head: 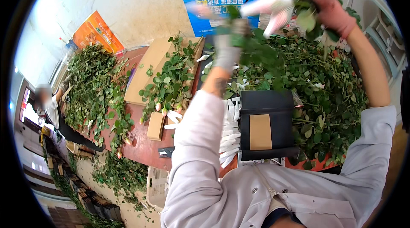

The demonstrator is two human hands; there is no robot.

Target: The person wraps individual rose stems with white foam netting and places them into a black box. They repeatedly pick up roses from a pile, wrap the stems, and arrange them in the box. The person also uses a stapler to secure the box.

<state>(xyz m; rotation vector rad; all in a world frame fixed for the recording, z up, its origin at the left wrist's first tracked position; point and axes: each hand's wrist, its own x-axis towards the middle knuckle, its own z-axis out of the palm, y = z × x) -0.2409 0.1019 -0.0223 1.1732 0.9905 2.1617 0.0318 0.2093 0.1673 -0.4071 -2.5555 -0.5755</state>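
Note:
My left hand [228, 50], in a pale glove, is raised above the table and closed around a leafy rose stem [235, 13], with motion blur over it. A pink blurred bloom shows to its left. High on the right, my right hand [338, 13] wears a pink glove and grips leafy roses [306, 19]. White netted sleeves [282, 6] cover bud heads beside that hand. Beneath both hands lies a broad heap of leafy rose stems [320, 83]. A black folder-like wrapper [266, 103] with a brown cardboard panel [260, 132] lies before my chest.
Loose white net sleeves [230, 132] lie left of the wrapper. Cut roses [165, 80] rest on flat cardboard [147, 77], near a small cardboard stack [156, 127] and a stapler [166, 152]. Another person [53, 109] stands by a far foliage heap [91, 83]. A plastic basket [157, 183] stands below.

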